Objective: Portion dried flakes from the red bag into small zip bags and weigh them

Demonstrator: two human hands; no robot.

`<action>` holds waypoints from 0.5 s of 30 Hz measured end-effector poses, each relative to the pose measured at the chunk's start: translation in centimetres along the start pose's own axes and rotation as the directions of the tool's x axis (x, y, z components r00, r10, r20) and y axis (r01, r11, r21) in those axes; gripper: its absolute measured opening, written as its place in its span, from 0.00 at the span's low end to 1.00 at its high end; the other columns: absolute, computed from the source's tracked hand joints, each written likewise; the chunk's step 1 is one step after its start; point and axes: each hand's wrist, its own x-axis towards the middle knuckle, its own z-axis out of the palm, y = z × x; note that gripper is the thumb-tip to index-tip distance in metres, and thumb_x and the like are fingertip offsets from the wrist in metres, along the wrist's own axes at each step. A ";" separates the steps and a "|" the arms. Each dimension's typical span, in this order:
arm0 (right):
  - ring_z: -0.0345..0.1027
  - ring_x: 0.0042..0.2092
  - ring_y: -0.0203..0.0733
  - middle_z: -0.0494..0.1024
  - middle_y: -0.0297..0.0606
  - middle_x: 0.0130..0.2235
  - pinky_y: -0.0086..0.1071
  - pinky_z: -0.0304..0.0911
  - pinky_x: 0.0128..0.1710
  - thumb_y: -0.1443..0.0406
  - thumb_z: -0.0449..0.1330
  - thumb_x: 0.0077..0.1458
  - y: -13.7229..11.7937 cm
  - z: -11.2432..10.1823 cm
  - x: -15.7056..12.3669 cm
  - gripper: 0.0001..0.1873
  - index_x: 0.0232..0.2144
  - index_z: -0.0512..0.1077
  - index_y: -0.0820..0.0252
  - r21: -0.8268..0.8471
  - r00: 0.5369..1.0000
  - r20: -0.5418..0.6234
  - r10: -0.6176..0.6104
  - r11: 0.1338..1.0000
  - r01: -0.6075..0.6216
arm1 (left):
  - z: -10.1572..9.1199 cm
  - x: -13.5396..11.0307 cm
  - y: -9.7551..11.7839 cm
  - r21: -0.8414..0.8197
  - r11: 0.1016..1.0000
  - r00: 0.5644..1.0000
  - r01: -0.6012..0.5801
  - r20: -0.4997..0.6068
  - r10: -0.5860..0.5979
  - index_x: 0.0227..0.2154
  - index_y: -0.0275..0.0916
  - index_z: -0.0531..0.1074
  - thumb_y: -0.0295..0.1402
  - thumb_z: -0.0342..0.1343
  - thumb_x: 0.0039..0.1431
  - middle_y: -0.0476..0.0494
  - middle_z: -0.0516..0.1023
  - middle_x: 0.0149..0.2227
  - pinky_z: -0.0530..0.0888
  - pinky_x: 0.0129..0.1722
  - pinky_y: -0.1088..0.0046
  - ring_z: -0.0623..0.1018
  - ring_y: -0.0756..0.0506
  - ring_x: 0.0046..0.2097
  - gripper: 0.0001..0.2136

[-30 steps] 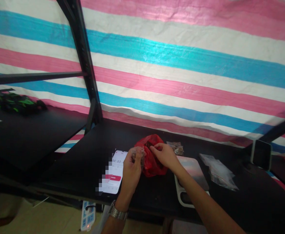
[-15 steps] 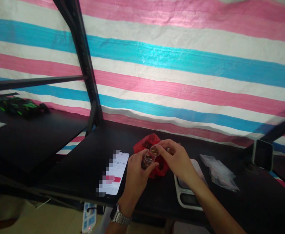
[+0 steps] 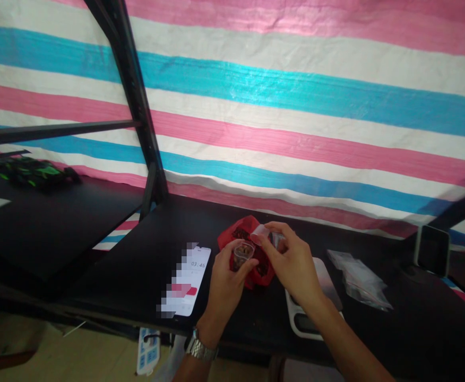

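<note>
My left hand (image 3: 226, 270) is closed around a small clear plastic cup (image 3: 243, 254), with brown bits visible inside. Between the thumb and fingers of my right hand (image 3: 290, 254) is a small clear plastic piece (image 3: 260, 234), a cup or a lid; I cannot tell which. It is tilted, just above and right of the cup. Beneath both hands lies an opened red plastic bag (image 3: 226, 236) holding dark brown bits. Another clear plastic thing (image 3: 277, 241) shows behind my right fingers, its kind unclear.
A phone (image 3: 184, 305) showing a timer lies left of the bag on the black table (image 3: 172, 223). A white scale (image 3: 310, 331) is partly under my right forearm. Clear plastic bags (image 3: 362, 281) and a dark-screened device (image 3: 432, 250) are farther right. A black frame post (image 3: 135, 101) rises behind.
My right hand has lifted its clear piece slightly up and right, tilting it away from the cup in my left hand. The left hand keeps nearly the same place.
</note>
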 end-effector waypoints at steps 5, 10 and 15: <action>0.80 0.46 0.49 0.86 0.40 0.44 0.37 0.66 0.46 0.59 0.63 0.65 1.1 1.8 0.7 0.07 0.41 0.80 0.53 -0.177 0.966 0.220 0.134 0.980 -0.095 | -0.9 0.2 0.5 -0.236 0.972 1.000 0.008 0.029 -0.002 0.49 0.39 0.79 0.56 0.61 0.63 0.36 0.85 0.49 0.80 0.52 0.60 0.85 0.37 0.50 0.25; 0.77 0.52 0.48 0.82 0.45 0.52 0.39 0.67 0.56 0.61 0.62 0.65 1.9 2.7 0.1 0.12 0.47 0.81 0.57 0.022 0.986 0.166 -0.002 1.000 -0.002 | -1.7 -0.2 0.2 -0.278 0.960 0.991 0.022 0.132 0.016 0.57 0.39 0.77 0.62 0.49 0.68 0.33 0.83 0.54 0.77 0.61 0.56 0.82 0.36 0.57 0.32; 0.79 0.43 0.44 0.86 0.39 0.42 0.34 0.72 0.45 0.53 0.58 0.66 1.0 1.9 -1.1 0.17 0.44 0.82 0.56 0.436 0.939 0.342 -0.025 0.890 -0.135 | -2.0 -0.8 0.2 -0.161 0.985 0.973 -0.065 0.209 0.098 0.64 0.42 0.73 0.60 0.43 0.72 0.33 0.76 0.62 0.70 0.68 0.57 0.76 0.37 0.64 0.33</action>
